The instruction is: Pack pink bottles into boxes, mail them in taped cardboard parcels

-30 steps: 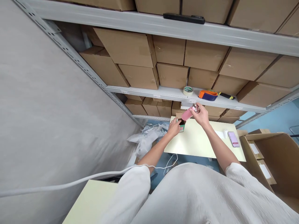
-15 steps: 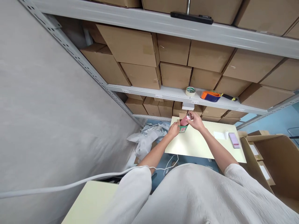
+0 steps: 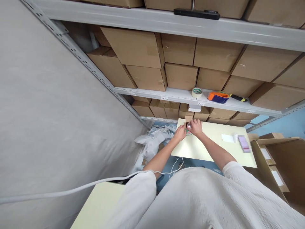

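A small green carton (image 3: 189,133) stands on the pale yellow table, its brown flap raised at the back. My left hand (image 3: 181,133) is closed on the carton's left side. Inside it sits a pink cylinder with a shiny silvery end (image 3: 189,125); only that end shows between my hands. My right hand (image 3: 195,128) has its fingers bent round the shiny end, at the carton's opening. My fingers hide most of the carton and cylinder.
On the pale table (image 3: 205,149) lie a white paper (image 3: 227,138) and a blurred purple item (image 3: 244,143). The shelf ahead holds brown boxes, a tape roll (image 3: 196,92) and an orange-blue tool (image 3: 218,97). A large open carton (image 3: 293,168) stands right; a white cable (image 3: 71,190) crosses left.
The pink cylinder has gone down into the green carton, so that little more than its shiny end shows. My right hand has moved lower and closer to my left hand.
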